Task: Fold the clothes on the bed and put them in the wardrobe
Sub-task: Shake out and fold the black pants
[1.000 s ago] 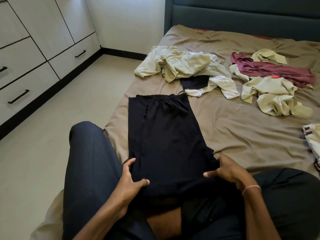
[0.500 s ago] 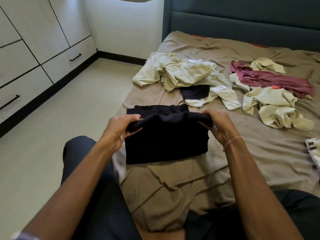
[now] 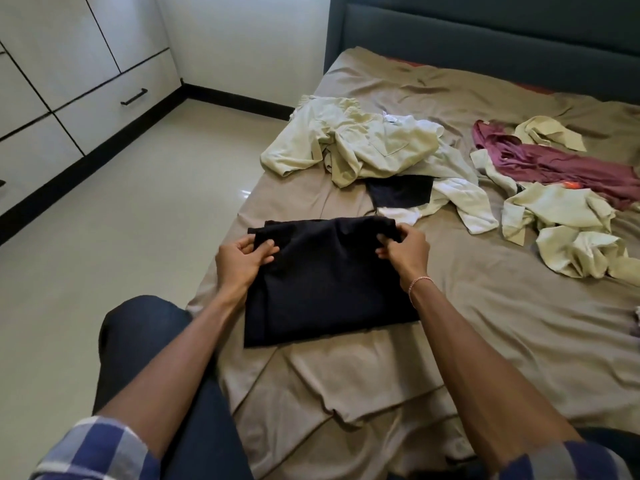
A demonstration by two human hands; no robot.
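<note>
The black cloth is lying on the near part of the bed, on the tan sheet. It is soft and dark, and it is making a neat, almost square shape, two layers thick. The sheet under it is showing many wrinkles and long creases. Farther up the bed, a heap of pale green clothes is sitting all bunched up, with a small black piece peeking out from under it. To the right, a dark red cloth is stretching out long and thin, and more pale clothes are lying crumpled just beside it. The white wardrobe, smooth and flat with thin black handles, is standing well apart across the shiny floor.

Both arms are reaching forward. The left hand is pinching the far left corner of the black cloth, thumb on top. The right hand is pinching the far right corner with curled fingers, and a thin bracelet is sitting on its wrist.

A second ago the black cloth was lying long and flat, with the hands at its near end. Half a second ago the hands were lifting that end over. Now that end is meeting the far edge, so the cloth is looking half as long.
</note>
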